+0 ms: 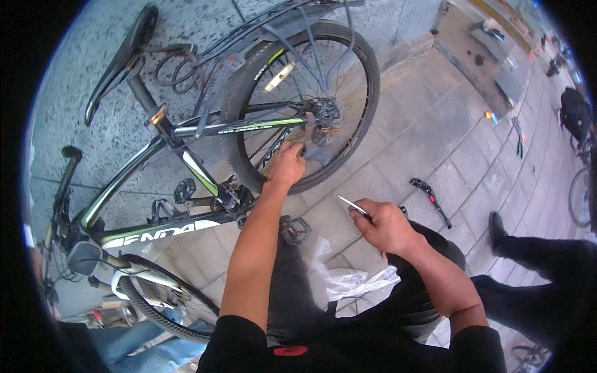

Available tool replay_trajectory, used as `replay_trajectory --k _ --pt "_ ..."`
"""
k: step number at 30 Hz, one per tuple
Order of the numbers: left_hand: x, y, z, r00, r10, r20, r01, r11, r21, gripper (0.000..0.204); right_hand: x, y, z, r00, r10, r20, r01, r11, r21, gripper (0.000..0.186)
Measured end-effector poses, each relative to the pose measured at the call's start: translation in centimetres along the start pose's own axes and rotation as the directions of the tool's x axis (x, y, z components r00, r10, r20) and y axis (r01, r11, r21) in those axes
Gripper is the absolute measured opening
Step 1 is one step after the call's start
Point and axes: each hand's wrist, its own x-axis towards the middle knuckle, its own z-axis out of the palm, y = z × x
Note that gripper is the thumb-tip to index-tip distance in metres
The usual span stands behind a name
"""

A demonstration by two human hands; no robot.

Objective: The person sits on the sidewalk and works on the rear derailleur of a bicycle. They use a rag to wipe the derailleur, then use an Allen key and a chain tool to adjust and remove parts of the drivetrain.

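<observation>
A black, white and green bicycle (pixel 115 196) leans at the left against a pale speckled surface. My left hand (pixel 285 166) reaches to the lower part of its rear wheel (pixel 367 93), below the hub and gears (pixel 323 113), fingers curled on something dark that I cannot make out. My right hand (pixel 388 230) grips a slim silver tool (pixel 348 201), pointing up and left, right of my left forearm. A black kickstand (pixel 433 199) with a red mark lies on the paving to the right. A crumpled clear plastic bag (pixel 354 280) is between my legs.
Another person's dark-clothed legs (pixel 535 255) extend from the right. Blue-jeaned legs (pixel 143 342) show at the lower left. A metal plate (pixel 466 43) with small items lies at the upper right, small coloured tools (pixel 517 133) on the paving below it. More bicycles (pixel 579 193) stand at the far right.
</observation>
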Motion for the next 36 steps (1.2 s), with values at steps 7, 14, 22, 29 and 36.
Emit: replay_trajectory --k 7,14,22,29,36 --pt "0.2 1.3 -0.2 0.994 0.036 0.107 -0.06 0.972 0.227 0.043 -1.2 0.1 -0.6 0.991 -0.132 -0.032 0.125 0.978 -0.17 0.02" --pt "-1.1 1.4 -0.5 0.97 0.129 0.204 -0.201 0.899 0.388 0.064 -1.6 0.8 -1.9 0.991 -0.133 -0.006 0.13 0.976 -0.173 0.016" --pt "-1.7 0.1 2.1 0.974 0.2 0.106 -0.226 0.839 0.496 0.06 -2.2 1.9 -2.6 0.981 -0.179 -0.074 0.168 0.975 -0.143 0.015" --pt "-1.6 -0.1 2.3 0.994 0.06 0.086 -0.096 0.854 0.512 0.045 -1.5 1.8 -2.3 0.992 -0.124 -0.029 0.117 0.977 -0.179 0.02" --pt "-1.6 -0.7 1.2 0.992 -0.117 0.056 0.102 0.97 0.22 0.033 -1.2 1.7 -1.9 0.989 -0.143 -0.031 0.134 0.97 -0.202 0.021"
